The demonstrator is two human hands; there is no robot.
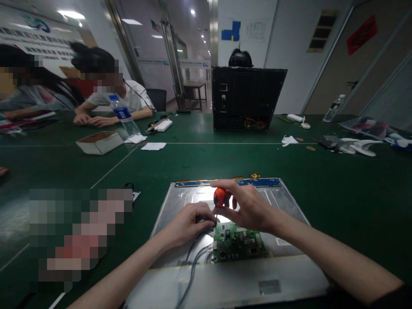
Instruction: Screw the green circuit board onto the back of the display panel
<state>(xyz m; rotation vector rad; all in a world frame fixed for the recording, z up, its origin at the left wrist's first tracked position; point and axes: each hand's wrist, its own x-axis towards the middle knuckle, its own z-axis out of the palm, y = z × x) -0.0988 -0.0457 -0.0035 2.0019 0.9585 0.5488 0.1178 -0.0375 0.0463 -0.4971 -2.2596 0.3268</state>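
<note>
A silver metal panel (pixel 283 201) lies flat on the green table in front of me, with a blue strip along its far edge. A small green circuit board (pixel 238 246) sits on it, and grey cables (pixel 193 262) run from the board toward me. My right hand (pixel 247 208) is closed around the orange handle of a screwdriver (pixel 220 196), held upright over the board's far left corner. My left hand (pixel 188 221) is curled, its fingertips pinching at the screwdriver's shaft just left of the board.
A black computer case (pixel 246 98) stands upright at mid-table. To the left are a cardboard box (pixel 99 141), a water bottle (pixel 124 116) and two seated people. Papers and white parts lie at the right, with another bottle (pixel 334 107). A blurred patch covers the near left.
</note>
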